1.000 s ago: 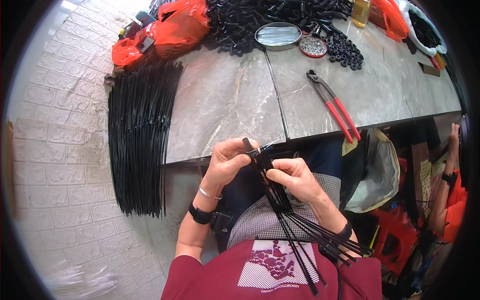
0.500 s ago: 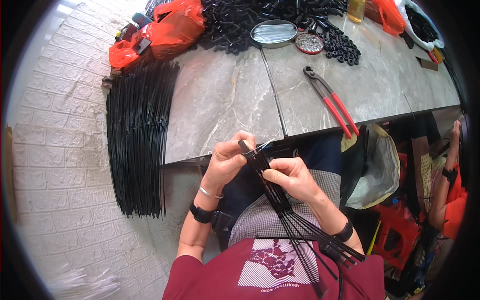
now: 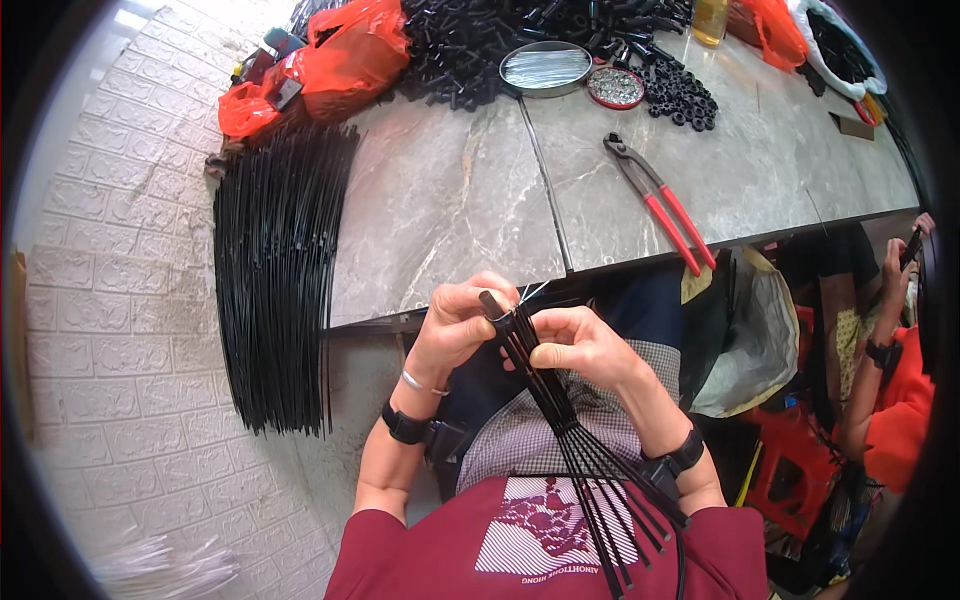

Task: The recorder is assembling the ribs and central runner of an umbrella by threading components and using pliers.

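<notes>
In front of my lap hangs a bundle of thin black umbrella ribs (image 3: 548, 385), gathered at the top and fanned out over my shirt below. My left hand (image 3: 462, 322) is closed on the gathered top, its thumb and fingers around a short dark post (image 3: 490, 303). A thin silver wire (image 3: 535, 291) sticks out past the top of the ribs toward the table. On the bundle's right side, my right hand (image 3: 580, 345) has its fingers bent in against the ribs near the top. Its fingertips are partly hidden behind them.
Red-handled pliers (image 3: 660, 205) lie on the grey table (image 3: 430, 215). Many black ribs (image 3: 280, 280) are stacked at its left edge. Farther back are a dish of silver wires (image 3: 547, 68), a red dish (image 3: 616, 88), black tubes (image 3: 460, 50) and red bags (image 3: 355, 60). A co-worker (image 3: 895, 400) is at right.
The ribs' lower ends have swung left and spread more evenly. My right hand has shifted slightly at the top, and the wire end sits differently. The co-worker's hand has moved.
</notes>
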`<action>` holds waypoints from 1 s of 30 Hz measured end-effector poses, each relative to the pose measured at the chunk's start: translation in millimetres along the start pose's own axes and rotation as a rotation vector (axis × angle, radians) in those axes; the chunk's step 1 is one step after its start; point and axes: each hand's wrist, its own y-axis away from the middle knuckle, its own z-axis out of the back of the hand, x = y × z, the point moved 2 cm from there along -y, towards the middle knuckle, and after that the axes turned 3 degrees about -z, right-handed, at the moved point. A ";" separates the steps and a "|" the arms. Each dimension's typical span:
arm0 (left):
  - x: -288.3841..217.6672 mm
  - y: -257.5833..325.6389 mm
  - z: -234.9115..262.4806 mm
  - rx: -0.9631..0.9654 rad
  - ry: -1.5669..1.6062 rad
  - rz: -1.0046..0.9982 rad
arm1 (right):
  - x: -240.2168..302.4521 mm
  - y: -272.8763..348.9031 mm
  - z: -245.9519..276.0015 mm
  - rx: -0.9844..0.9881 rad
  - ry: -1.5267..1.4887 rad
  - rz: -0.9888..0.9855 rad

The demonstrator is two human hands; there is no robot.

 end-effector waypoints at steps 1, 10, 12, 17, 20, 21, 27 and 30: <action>-0.4 -0.2 0.1 0.012 0.008 0.006 | 3.0 -1.3 -1.6 0.037 -0.018 -0.015; -12.4 -41.3 -36.8 0.352 -0.154 -0.166 | 16.4 -16.1 17.9 0.519 -0.095 -0.058; -13.9 -49.3 -45.1 0.394 -0.111 -0.173 | 31.3 -16.2 14.0 0.643 -0.065 0.130; 0.6 -53.0 -35.4 0.411 0.005 -0.136 | 23.3 -4.9 17.0 0.430 0.037 0.072; 9.4 -44.9 -36.9 -0.050 0.114 0.115 | 24.4 1.7 23.2 0.161 0.048 0.146; 9.0 -48.5 -46.5 -0.199 0.056 0.075 | 25.5 0.9 26.6 0.119 0.058 0.215; 4.9 -33.6 -50.5 -0.343 -0.273 0.017 | 26.1 3.5 21.2 -0.132 0.106 0.263; -3.8 -26.5 -52.9 -0.298 -0.365 0.006 | 24.5 5.7 10.5 -0.176 0.137 0.298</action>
